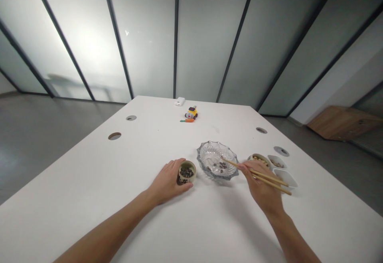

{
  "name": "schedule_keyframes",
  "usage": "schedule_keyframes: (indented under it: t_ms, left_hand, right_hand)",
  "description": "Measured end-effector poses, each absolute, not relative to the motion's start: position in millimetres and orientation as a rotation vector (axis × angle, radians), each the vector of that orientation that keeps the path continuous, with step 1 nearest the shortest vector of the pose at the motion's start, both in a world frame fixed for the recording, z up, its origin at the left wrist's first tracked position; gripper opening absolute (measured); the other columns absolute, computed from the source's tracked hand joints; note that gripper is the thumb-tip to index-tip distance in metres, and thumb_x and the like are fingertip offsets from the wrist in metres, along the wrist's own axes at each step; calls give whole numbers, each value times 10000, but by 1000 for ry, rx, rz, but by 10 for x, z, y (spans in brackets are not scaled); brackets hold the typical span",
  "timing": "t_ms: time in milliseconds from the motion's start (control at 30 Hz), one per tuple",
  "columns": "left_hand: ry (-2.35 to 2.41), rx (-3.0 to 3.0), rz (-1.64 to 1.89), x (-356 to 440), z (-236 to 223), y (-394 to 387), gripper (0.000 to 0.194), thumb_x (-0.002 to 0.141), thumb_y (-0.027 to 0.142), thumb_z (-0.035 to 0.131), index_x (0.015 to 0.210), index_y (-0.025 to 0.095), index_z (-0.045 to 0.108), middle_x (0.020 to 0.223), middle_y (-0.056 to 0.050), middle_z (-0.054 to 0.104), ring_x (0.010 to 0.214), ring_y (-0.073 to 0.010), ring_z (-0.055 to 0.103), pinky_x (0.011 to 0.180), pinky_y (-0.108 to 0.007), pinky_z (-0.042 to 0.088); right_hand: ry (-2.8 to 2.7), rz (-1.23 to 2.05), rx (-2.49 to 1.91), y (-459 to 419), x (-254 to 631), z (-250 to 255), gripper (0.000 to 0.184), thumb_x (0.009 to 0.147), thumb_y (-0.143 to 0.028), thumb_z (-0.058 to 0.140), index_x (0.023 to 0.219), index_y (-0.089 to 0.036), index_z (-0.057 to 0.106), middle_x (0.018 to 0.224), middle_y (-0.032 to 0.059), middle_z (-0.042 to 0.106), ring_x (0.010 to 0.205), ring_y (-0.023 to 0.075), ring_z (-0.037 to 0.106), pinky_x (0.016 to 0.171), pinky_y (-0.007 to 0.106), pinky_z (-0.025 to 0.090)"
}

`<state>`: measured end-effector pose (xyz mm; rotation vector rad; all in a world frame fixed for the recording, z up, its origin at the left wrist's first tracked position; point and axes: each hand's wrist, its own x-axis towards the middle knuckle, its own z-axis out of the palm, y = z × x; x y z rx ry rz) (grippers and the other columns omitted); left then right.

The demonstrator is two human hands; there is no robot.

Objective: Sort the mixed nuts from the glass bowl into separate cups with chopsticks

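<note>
My left hand (167, 183) is wrapped round a small beige cup (187, 172) that holds dark seeds. In my right hand (261, 184) is a pair of wooden chopsticks (263, 176), their tips reaching into a clear glass bowl (217, 160). A few dark seeds lie in the bottom of the glass bowl. The cup stands just left of the bowl, on the white table (149, 147).
Right of the glass bowl stand a small beige cup of pale pieces (259, 159) and two white dishes (284, 173). A yellow toy (191, 113) and a white box (179, 101) sit at the far end. Round cable holes (115, 136) mark the table's sides.
</note>
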<state>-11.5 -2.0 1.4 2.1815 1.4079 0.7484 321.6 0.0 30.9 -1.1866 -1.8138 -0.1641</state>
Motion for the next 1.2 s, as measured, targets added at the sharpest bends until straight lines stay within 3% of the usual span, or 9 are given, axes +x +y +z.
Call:
schedule_keyframes:
  t_ms: [433, 733, 933, 1200]
  left_hand:
    - [1414, 2180, 769, -102, 25, -21, 627, 823, 350, 843, 1388, 253, 590, 1318, -119, 718, 1219, -376, 674, 1059, -544, 548]
    - [1416, 2176, 758, -118, 20, -19, 673, 833, 388, 851, 1426, 247, 567, 1320, -138, 718, 1232, -389, 679, 1058, -553, 555]
    - [1409, 2183, 754, -121, 3, -10, 657, 835, 373, 848, 1415, 246, 568, 1344, -138, 712, 1245, -388, 673, 1068, -560, 550]
    - [1409, 2184, 740, -118, 8, -13, 690, 839, 375, 851, 1442, 241, 542, 1338, -136, 707, 1235, -380, 668, 1069, -546, 543]
  right_hand:
    - [-1730, 342, -874, -334, 2704, 470, 211, 1050, -357, 681, 874, -278, 766, 856, 11, 774, 801, 188, 746, 724, 304, 599]
    - [-1810, -88, -1093, -98, 3186, 473, 330, 1078, -486, 616, 876, -258, 744, 834, 29, 762, 781, 211, 712, 737, 344, 553]
    - [-1864, -73, -1142, 18, 3253, 339, 396, 1076, -556, 589, 848, -252, 699, 803, 28, 741, 754, 226, 689, 734, 376, 528]
    - [-1897, -106, -1162, 41, 3295, 286, 344, 1090, -507, 585, 886, -253, 695, 873, 34, 759, 789, 224, 707, 760, 377, 524]
